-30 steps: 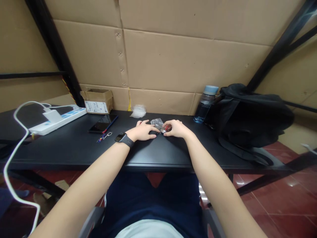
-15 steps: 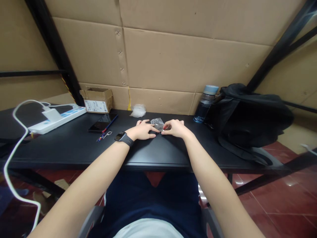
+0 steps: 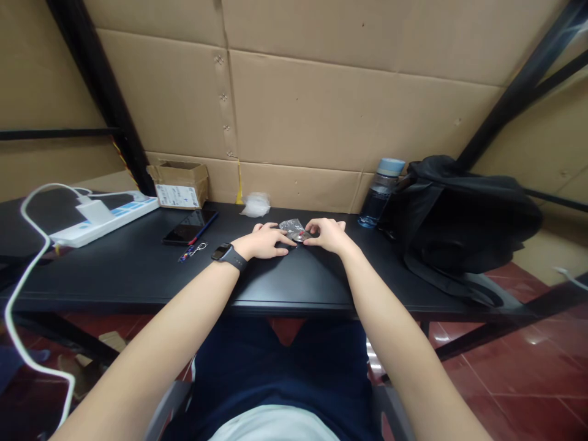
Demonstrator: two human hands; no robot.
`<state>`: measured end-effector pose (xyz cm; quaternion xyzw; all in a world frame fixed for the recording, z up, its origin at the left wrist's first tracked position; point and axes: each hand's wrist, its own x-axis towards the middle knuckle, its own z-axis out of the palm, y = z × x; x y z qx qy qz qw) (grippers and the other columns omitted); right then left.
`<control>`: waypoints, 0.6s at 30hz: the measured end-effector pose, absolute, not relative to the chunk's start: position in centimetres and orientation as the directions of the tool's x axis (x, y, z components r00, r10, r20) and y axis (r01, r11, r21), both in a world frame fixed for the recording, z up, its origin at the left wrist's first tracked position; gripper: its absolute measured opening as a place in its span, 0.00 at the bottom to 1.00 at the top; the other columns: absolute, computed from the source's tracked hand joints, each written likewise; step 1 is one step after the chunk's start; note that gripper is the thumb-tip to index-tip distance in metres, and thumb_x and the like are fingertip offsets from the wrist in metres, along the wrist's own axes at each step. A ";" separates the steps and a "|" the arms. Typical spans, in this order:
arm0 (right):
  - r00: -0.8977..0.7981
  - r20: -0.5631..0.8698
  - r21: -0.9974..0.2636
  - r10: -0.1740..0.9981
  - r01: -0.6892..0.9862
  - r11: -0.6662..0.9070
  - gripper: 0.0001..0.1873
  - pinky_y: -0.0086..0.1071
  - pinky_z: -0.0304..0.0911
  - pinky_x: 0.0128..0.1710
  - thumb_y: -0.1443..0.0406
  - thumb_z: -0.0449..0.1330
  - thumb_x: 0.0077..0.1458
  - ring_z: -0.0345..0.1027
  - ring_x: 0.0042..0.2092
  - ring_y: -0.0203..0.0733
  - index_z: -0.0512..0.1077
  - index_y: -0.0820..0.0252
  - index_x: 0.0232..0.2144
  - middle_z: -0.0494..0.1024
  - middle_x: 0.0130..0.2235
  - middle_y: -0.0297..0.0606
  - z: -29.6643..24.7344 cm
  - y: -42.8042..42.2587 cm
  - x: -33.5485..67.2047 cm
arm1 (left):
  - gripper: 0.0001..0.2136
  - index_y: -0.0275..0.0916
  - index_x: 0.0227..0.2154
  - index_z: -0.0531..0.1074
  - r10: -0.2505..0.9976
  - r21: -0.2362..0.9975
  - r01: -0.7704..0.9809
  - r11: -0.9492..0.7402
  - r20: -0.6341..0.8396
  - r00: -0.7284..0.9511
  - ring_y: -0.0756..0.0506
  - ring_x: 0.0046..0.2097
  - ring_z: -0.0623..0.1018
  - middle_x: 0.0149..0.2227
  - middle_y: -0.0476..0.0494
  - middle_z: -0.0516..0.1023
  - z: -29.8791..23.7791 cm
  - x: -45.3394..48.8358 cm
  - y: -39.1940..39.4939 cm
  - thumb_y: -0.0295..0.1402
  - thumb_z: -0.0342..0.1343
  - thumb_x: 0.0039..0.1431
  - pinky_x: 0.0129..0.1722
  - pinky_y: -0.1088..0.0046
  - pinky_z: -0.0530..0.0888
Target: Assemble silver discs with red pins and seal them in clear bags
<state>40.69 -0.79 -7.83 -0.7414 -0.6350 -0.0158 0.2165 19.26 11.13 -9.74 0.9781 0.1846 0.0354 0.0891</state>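
Both of my hands rest on the black table, close together near its back middle. My left hand, with a dark smartwatch on the wrist, lies palm down with its fingers curled on a small dark thing that I cannot make out. My right hand has its fingers bent and pinches a small silver and red object at the fingertips. A small clear plastic bag lies just behind the fingertips of both hands.
A phone and a pen lie at the left, with a key ring in front. A white power strip with cable, a cardboard box, a crumpled white bag, a blue-capped bottle and a black backpack stand around.
My right hand has shifted slightly back and right, and the small silver and red object shows again between the two hands. My left hand has hardly moved.
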 end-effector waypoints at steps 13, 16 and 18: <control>0.163 0.300 -0.325 0.940 0.944 -0.060 0.18 0.34 0.39 0.39 0.64 0.72 0.50 0.73 0.41 0.42 0.75 0.49 0.44 0.83 0.36 0.29 -8.3 -0.3 40.6 | 0.19 0.64 0.58 0.73 0.290 0.197 0.278 -0.940 0.034 0.957 0.31 0.71 0.54 0.69 0.56 0.64 -9.4 19.3 10.6 0.41 0.54 0.65 0.65 0.37 0.52; 0.168 0.321 -0.322 0.932 0.945 -0.059 0.18 0.34 0.39 0.39 0.63 0.72 0.50 0.72 0.41 0.42 0.76 0.50 0.44 0.83 0.37 0.30 -8.4 -0.3 40.8 | 0.18 0.63 0.57 0.74 0.244 0.186 0.232 -0.955 0.047 0.969 0.32 0.71 0.56 0.69 0.56 0.64 -9.4 19.3 10.8 0.41 0.53 0.66 0.65 0.39 0.53; 0.161 0.337 -0.310 0.927 0.949 -0.052 0.17 0.34 0.40 0.39 0.62 0.73 0.50 0.72 0.41 0.42 0.76 0.50 0.43 0.82 0.39 0.30 -8.5 -0.2 40.8 | 0.18 0.62 0.57 0.74 0.229 0.184 0.217 -0.959 0.047 0.972 0.32 0.71 0.56 0.69 0.55 0.64 -9.4 19.3 10.8 0.40 0.54 0.66 0.65 0.40 0.54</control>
